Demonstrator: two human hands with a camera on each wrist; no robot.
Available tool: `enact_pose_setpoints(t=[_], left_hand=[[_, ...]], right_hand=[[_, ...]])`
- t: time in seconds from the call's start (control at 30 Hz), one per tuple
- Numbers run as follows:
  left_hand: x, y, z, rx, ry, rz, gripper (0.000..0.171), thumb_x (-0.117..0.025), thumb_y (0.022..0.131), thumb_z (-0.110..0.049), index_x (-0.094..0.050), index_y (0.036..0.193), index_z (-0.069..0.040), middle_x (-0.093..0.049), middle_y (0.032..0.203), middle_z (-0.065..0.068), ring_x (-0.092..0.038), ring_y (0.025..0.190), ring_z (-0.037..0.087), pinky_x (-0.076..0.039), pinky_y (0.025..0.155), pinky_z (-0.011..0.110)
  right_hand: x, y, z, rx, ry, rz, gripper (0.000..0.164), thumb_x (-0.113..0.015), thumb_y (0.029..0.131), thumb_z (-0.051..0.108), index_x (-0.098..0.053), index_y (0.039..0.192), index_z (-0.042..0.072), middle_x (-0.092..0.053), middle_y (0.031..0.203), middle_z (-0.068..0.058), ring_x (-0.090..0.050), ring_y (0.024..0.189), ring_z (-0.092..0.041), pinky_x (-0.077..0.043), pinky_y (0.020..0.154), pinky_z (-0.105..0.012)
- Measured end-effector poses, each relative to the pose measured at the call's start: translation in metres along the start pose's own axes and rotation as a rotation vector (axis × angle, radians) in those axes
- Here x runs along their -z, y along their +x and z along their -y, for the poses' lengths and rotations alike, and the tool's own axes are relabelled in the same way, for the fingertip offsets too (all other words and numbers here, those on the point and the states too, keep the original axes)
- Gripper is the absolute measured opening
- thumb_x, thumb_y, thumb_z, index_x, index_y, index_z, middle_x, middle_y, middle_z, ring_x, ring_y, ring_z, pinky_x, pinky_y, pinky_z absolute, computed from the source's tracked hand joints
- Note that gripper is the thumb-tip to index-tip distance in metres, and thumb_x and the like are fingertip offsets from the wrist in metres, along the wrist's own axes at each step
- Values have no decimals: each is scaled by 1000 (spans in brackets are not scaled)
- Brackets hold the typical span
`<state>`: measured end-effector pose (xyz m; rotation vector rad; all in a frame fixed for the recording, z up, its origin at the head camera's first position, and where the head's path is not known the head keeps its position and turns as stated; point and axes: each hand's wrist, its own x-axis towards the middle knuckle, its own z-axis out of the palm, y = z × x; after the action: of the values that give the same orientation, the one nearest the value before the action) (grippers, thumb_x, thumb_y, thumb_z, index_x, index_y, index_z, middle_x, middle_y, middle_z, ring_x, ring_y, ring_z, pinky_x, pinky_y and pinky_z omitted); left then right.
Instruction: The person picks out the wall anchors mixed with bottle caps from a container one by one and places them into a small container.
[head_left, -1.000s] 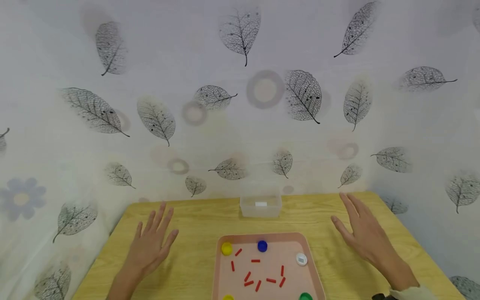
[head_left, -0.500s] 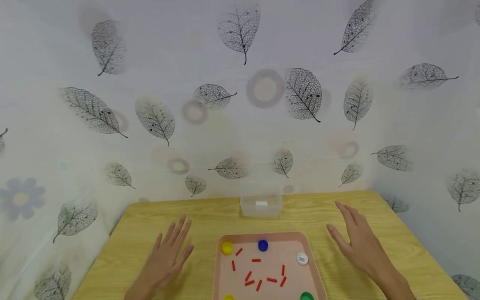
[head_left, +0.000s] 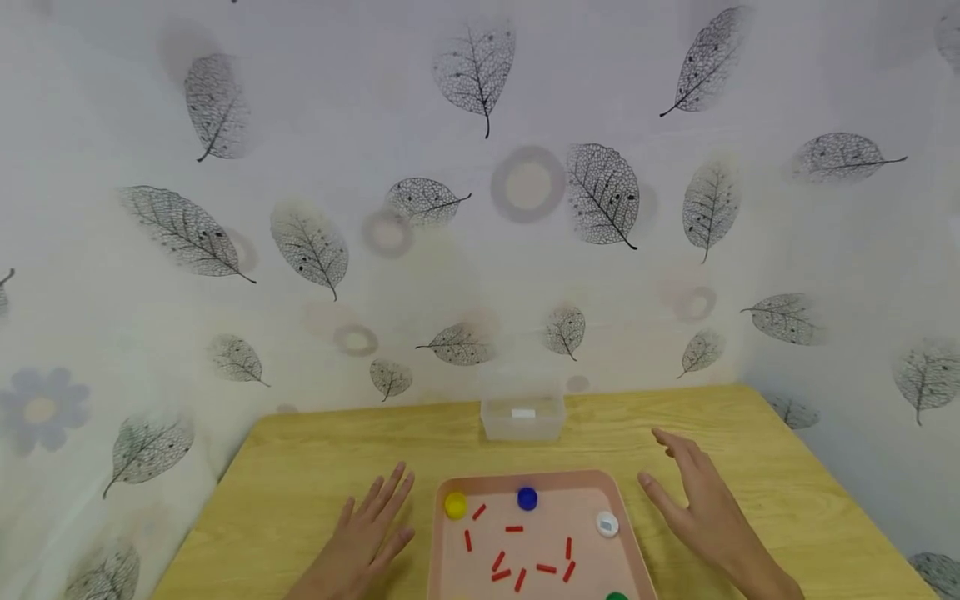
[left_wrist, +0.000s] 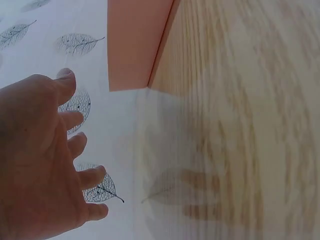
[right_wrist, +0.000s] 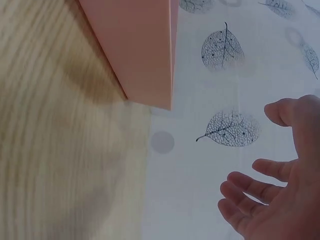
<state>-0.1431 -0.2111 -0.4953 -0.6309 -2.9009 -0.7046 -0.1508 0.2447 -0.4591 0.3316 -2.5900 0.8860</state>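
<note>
A pink tray (head_left: pixel 570 496) lies on the wooden table in the head view, its near part cut off by the frame. Scattered across its floor are several short red sticks (head_left: pixel 514 529). Round caps sit around its edge: yellow (head_left: pixel 455 505), blue (head_left: pixel 527 498), white with a grey mark (head_left: pixel 607 524) and a partly visible green one (head_left: pixel 617 596). My left hand (head_left: pixel 363 533) hovers left of the tray, fingers spread and holding nothing. To the tray's right is my right hand (head_left: pixel 708 517), thumb apart from loosely bent fingers, also holding nothing. Both wrist views show the tray's outer wall (left_wrist: pixel 135 45).
Behind the tray, a clear plastic box (head_left: pixel 522 427) with a white label stands near the back of the wooden table (head_left: pixel 315 450). A pale wall covering (head_left: pixel 450 275) printed with dark leaves rises behind and on both sides.
Both hands have moved closer to the tray and toward the person, the left going rightward and the right leftward. The tray and its contents look undisturbed.
</note>
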Motion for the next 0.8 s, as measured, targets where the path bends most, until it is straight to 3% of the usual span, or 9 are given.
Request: enact_pose_setpoints(t=[0.3,0.57,0.8], left_hand=[[-9,-3,-11,-17,17,120,61,-37,100,-48,-15,153,-27,-8,158,-5,-18,140,34,-14,99,73],[-8,1,-19,-15,-53,238,61,-30,100,-51,-7,153,-32,-4,159,-7,-15,141,37,-13,97,76],[-11,2,-19,32,-73,330,64,-26,98,-58,-3,153,-34,-2,158,-10,-17,140,40,-14,91,80]], right_hand=[[-12,-11,11,-14,41,36,55,-62,92,30,-41,141,16,-49,129,-1,-49,111,-22,-45,84,-52],[-23,-18,25,-36,82,119,53,-62,93,32,-39,140,26,-48,130,7,-53,107,-20,-50,80,-46],[-32,-23,39,-172,167,244,50,-58,90,50,-41,135,35,-48,128,11,-53,107,-15,-50,82,-39]])
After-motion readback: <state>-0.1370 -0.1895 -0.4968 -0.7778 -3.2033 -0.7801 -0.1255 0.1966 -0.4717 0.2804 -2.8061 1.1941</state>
